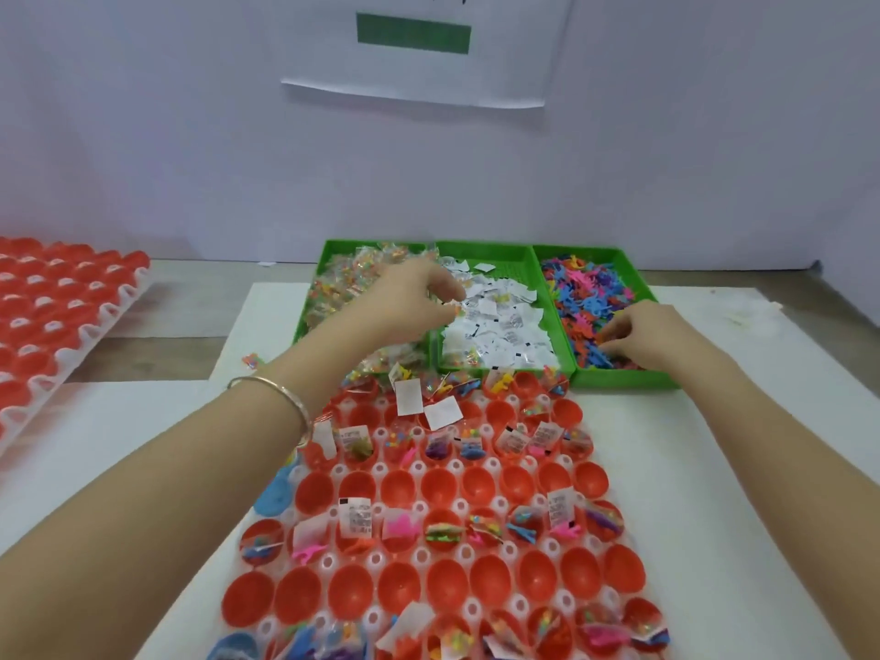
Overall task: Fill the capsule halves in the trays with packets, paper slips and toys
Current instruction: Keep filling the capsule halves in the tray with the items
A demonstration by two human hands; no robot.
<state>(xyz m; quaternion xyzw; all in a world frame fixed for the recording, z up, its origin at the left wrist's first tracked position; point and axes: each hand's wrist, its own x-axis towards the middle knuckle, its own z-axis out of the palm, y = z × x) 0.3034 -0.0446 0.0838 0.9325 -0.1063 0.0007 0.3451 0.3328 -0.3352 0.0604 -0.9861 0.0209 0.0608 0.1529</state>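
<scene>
Three green bins (619, 381) sit side by side at 12 o'clock: packets (343, 288), paper slips (495, 335), toys (585, 288). The tray (418, 466) of red capsule halves (481, 583) runs long-ways from 6 to 12, cups open upward, some rows filled. My left hand (414, 297) curls over the packet/slip divider, can't tell what it's got. My right hand (652, 335) at 1 o'clock pinches toys.

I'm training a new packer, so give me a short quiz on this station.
1. True or false: the right hand reaches into the bin of toys.
2. The middle green bin holds: A packets, B paper slips, C toys.
3. Fill in: the bracelet sits on the ___ wrist.
Key: 1 true; 2 B; 3 left.
</scene>
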